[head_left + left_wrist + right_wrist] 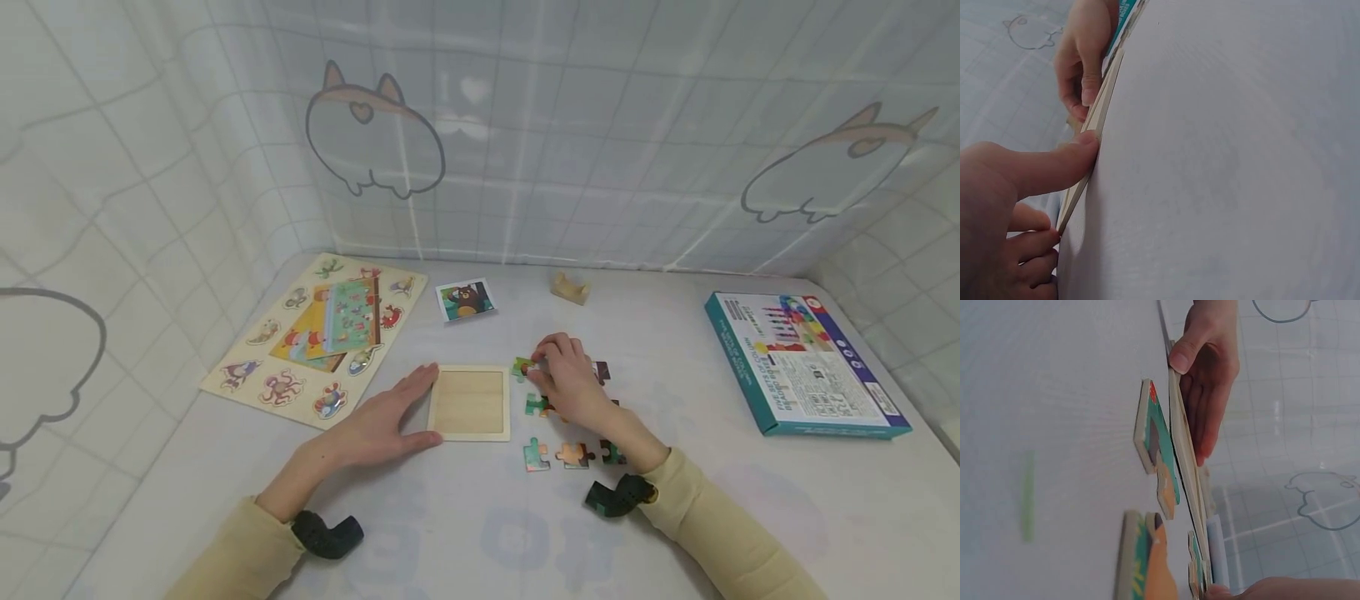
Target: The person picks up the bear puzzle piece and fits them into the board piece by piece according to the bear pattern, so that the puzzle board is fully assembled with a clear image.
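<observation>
My left hand (378, 425) rests at the left side of a square wooden puzzle tray (470, 403), thumb at its near corner and fingers at its far corner. Bare wood shows inside the tray's rim. In the left wrist view the thumb presses the tray's edge (1105, 100). Just right of the tray, my right hand (573, 383) pinches a green jigsaw piece (522, 367) between thumb and fingertips. More jigsaw pieces lie in rows around and under that hand, among them a teal one (536, 455) and an orange one (574, 455); the hand partly hides several.
A wooden sea-animal board (281, 387) with picture cards (351, 317) on it lies at the left. Behind the tray are a bear picture card (467, 300) and a small wooden stand (570, 288). At the right lies a teal-edged box (810, 367).
</observation>
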Tool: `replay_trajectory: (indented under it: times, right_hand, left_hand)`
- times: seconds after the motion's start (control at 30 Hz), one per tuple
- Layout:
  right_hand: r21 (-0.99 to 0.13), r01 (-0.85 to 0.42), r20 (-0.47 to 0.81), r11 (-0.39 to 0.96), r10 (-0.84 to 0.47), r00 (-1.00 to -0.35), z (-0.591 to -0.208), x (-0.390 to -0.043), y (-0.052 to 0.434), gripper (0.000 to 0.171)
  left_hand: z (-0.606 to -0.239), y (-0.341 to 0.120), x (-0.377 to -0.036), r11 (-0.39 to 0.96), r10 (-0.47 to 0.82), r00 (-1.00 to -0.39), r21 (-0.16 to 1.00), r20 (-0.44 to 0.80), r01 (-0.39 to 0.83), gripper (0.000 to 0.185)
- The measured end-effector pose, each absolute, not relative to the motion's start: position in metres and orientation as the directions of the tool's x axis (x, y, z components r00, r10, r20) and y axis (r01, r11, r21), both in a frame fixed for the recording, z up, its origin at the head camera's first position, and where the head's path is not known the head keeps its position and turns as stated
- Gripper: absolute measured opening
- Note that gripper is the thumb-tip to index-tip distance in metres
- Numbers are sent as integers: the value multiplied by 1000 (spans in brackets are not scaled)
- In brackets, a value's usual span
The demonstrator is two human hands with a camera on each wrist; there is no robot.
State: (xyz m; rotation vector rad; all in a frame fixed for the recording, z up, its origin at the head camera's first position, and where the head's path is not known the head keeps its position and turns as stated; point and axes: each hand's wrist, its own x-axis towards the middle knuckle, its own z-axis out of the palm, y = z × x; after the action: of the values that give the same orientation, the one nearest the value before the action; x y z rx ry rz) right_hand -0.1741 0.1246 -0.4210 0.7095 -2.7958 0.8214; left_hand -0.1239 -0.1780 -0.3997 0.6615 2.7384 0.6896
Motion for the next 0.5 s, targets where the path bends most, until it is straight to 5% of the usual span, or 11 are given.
replay_trajectory:
  times: [0.5]
  right_hand:
    - [-527, -495, 308, 691, -387, -869, -424, -174, 124, 18]
  left_hand:
    - [-401, -179, -125, 780, 485, -865, 512, -129, 361, 93]
